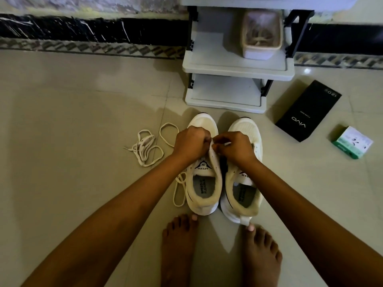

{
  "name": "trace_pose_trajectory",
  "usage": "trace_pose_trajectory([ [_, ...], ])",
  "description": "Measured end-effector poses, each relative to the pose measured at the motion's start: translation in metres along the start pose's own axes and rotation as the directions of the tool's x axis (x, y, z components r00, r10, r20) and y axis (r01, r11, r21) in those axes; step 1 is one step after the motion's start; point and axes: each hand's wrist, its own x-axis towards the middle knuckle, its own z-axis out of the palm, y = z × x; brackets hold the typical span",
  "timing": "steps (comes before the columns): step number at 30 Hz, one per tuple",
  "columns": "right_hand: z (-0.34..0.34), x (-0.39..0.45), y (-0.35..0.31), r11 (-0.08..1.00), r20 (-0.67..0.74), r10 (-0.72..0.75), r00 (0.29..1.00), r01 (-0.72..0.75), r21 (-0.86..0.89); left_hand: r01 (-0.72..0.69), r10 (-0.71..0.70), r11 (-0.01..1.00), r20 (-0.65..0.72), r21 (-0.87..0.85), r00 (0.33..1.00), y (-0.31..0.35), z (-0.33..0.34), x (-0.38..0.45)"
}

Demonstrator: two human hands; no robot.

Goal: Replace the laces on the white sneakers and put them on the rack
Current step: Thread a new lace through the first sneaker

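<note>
Two white sneakers stand side by side on the floor, toes pointing at the rack. Over the left sneaker (204, 191), my left hand (191, 142) has its fingers curled at the eyelet flap near the tongue. My right hand (235, 148) pinches the same flap edge from the other side; a lace between the fingers is not clearly visible. The right sneaker (243, 195) has open eyelets with no lace showing. A loose white lace (148, 149) lies tangled on the floor to the left. Another lace (179, 190) loops beside the left sneaker.
A grey shoe rack (236, 68) stands just beyond the sneakers, with a lined basket (262, 36) on its upper shelf. A black box (307, 111) and a small green-white box (352, 141) lie on the tiles at right. My bare feet (180, 245) are behind the heels.
</note>
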Motion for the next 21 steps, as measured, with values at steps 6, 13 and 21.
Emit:
trace_pose_trajectory([
  [6, 0.001, 0.005, 0.000, 0.998, -0.004, 0.045, 0.999, -0.045, 0.054, 0.136, -0.161, 0.887, -0.020, -0.441, 0.987, 0.000, -0.001, -0.009],
  [13, -0.048, -0.003, -0.034, 0.670, -0.045, -0.084, 0.995, 0.090, 0.737, 0.206, -0.094, 0.916, 0.314, -0.346, 0.945, -0.025, -0.013, -0.005],
  [21, -0.061, 0.006, -0.041, 0.992, -0.090, -0.041, 0.995, 0.052, 0.115, 0.175, -0.038, 0.936, 0.408, -0.305, 0.912, -0.028, -0.013, 0.008],
])
